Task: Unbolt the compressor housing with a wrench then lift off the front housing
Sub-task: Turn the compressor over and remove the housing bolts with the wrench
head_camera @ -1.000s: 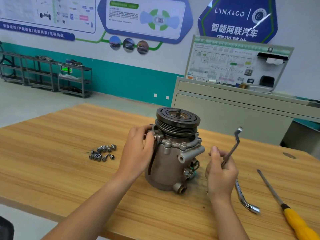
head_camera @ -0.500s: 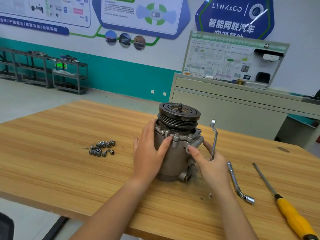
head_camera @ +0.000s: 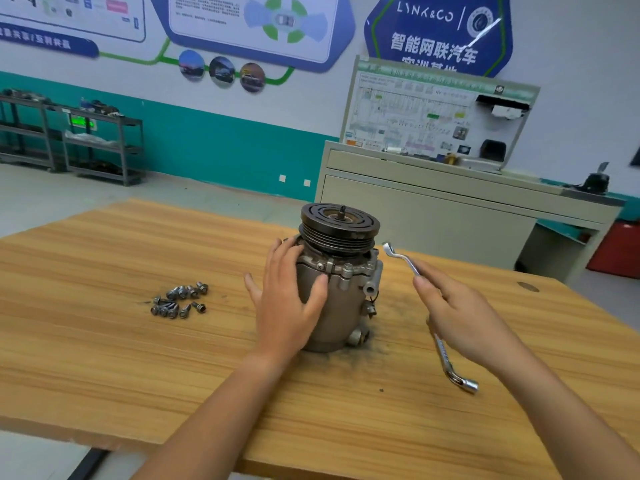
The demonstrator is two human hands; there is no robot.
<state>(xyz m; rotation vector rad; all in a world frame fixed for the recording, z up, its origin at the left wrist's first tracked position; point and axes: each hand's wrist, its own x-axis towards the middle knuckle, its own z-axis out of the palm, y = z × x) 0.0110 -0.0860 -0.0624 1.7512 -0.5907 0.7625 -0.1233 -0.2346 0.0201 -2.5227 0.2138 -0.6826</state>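
So the person's right hand (head_camera: 460, 317) has backed off the compressor (head_camera: 337, 282) compared to half a second ago. Back then its fingers were right up against the port on the housing with the wrench standing near vertical; now the hand sits clear to the right of the body, and the offset wrench (head_camera: 403, 259) is tilted over, with its ring end pointing up and left toward the pulley (head_camera: 339, 226) but not touching it. The grip looks loose: fingers extended, the shaft held somewhere under them, thumb side hidden, so it's hard to say how firmly it's pinched.

The left hand (head_camera: 289, 303) is spread flat against the left side of the compressor, fingers fanned around the body just below the flange, steadying it. The compressor stands upright on the counter (head_camera: 104, 358), pulley on top, roughly in the middle.

There's a pile of bolts (head_camera: 180, 301) lying on the counter well to the left, so a good chunk of the unbolting seems done. A bolt head or two still looks seated on the flange facing the camera, though it's small and a bit soft.

A second wrench (head_camera: 453, 368) lies on the counter partly under the right hand.

My read: the person is repositioning the wrench for another bolt, not lifting the front housing yet.
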